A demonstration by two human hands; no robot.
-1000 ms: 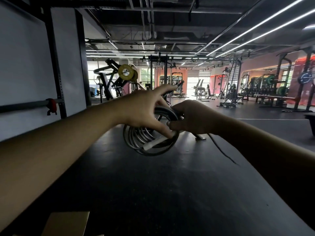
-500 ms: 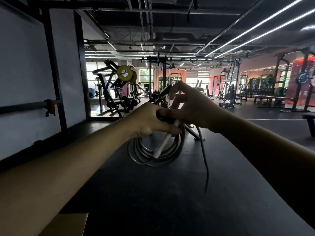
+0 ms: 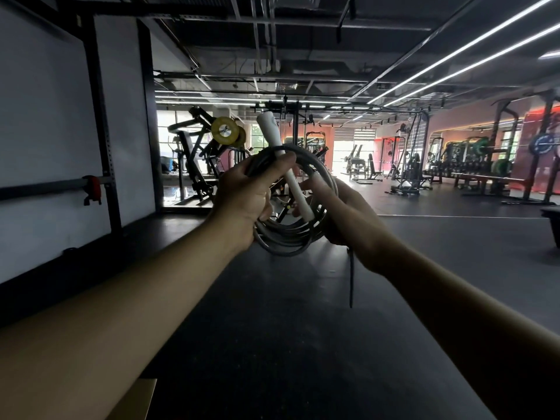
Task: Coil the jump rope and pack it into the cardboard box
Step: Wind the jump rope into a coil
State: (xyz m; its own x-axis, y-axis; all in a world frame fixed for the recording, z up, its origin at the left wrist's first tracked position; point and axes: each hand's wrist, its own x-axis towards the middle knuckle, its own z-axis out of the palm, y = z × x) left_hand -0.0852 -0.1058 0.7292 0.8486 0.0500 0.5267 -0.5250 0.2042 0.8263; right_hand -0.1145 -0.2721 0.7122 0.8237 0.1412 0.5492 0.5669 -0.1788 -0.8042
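We judge the coiling to be nearly finished. Most of the jump rope (image 3: pixel 291 237) sits gathered in a bundle of grey loops held up in front of us, well above the dark gym floor (image 3: pixel 303 344). One short loose end (image 3: pixel 351 280) hangs straight down below our right wrist, so at least that tail remains to be tucked or wound in. Packing has not begun: the only sign of the cardboard box (image 3: pixel 133 400) is a tan corner at the bottom edge of the view, near our left forearm and well apart from the rope.

Our left hand (image 3: pixel 242 201) is clenched around the left side of the coil, thumb pressed across the top strands and against the white handle (image 3: pixel 283 165), which stands nearly upright through the loops with its butt end rising above the bundle. Our right hand (image 3: pixel 342 213) cups the right side of the coil from behind, fingers wrapped on the strands; a second pale handle tip seems to sit just by its fingertips, though we cannot tell that clearly.

So the rope lies between the two hands, touching both, with its lower arc drooping beneath them. What is left, as we read it, is securing the tail, then lowering the bundle to the box.
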